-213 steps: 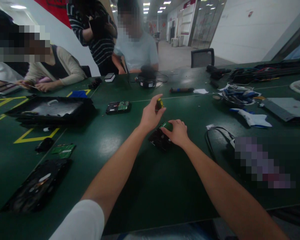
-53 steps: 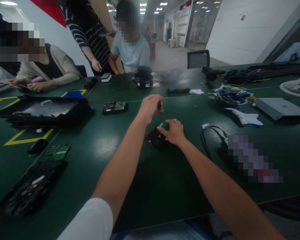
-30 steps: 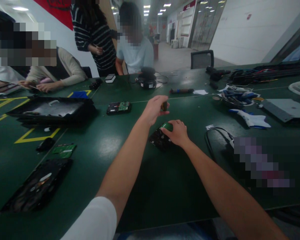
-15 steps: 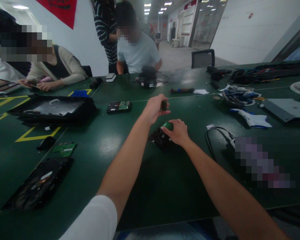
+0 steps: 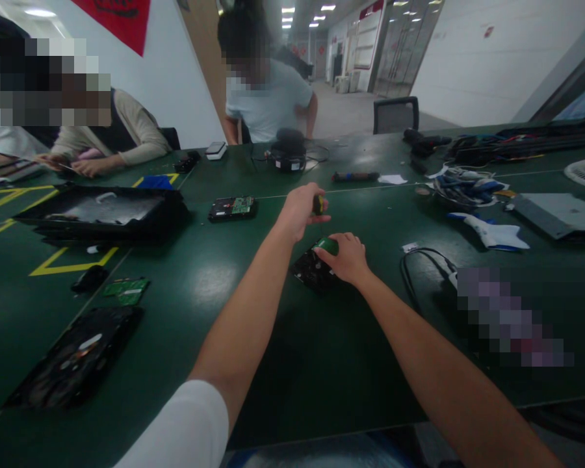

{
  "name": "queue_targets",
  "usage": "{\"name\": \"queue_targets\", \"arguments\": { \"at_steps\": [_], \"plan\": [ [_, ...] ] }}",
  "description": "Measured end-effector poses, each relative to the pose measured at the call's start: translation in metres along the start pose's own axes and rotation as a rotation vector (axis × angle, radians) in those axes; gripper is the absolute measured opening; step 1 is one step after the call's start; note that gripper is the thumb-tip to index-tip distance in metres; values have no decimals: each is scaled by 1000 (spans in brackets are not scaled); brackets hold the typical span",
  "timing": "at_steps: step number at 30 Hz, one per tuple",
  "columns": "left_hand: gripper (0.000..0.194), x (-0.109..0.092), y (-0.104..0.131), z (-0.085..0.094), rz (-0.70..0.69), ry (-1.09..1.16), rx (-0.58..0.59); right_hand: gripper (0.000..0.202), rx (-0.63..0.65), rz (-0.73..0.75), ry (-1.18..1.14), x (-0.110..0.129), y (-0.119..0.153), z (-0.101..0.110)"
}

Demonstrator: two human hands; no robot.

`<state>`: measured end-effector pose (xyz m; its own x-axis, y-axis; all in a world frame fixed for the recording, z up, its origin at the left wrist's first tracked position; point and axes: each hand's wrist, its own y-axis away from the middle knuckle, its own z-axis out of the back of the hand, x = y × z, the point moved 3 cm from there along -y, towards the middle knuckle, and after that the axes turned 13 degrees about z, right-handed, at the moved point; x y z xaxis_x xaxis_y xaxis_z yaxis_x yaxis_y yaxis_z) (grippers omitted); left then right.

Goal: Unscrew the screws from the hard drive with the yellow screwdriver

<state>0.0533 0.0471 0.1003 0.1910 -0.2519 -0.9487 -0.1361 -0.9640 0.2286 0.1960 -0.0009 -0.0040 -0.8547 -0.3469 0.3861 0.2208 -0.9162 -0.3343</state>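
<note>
My left hand (image 5: pixel 306 209) is closed around the dark and yellow handle of a screwdriver (image 5: pixel 318 204), whose thin shaft points down. Under it, a black hard drive (image 5: pixel 312 270) with a green circuit board (image 5: pixel 327 245) lies on the green table (image 5: pixel 253 273). My right hand (image 5: pixel 347 257) grips the drive's right side, thumb on the board. Whether the screwdriver tip touches the drive cannot be made out.
Another hard drive (image 5: pixel 232 208) lies beyond my left forearm. Black trays (image 5: pixel 102 214), a loose green board (image 5: pixel 127 290) and a large drive (image 5: pixel 75 357) are at left. Cables (image 5: pixel 468 186) and a grey metal box (image 5: pixel 558 214) sit at right. People sit across the table.
The screwdriver handle has turned in my left hand, showing more yellow. My right hand and the drive stay in place. A standing person in stripes behind has gone from view.
</note>
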Motion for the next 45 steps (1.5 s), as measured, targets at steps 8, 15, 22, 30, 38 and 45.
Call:
{"name": "queue_targets", "arguments": {
  "at_steps": [8,15,22,30,38,45],
  "plan": [
    [22,2,-6,5,-57,-68,-28,61,21,-1,-12,0,0,0],
    [16,3,-3,0,14,-27,32,60,14,5,3,1,0,1],
    [18,2,-2,-1,-66,-75,21,59,11,2,2,2,0,2],
    [15,5,-2,-3,-39,-9,54,58,12,0,5,3,1,3],
    [24,2,-4,3,-175,-210,-64,60,14,-7,-13,1,0,1],
    [17,5,-2,-3,-26,-45,101,59,13,2,-11,0,0,1]
  ]
}}
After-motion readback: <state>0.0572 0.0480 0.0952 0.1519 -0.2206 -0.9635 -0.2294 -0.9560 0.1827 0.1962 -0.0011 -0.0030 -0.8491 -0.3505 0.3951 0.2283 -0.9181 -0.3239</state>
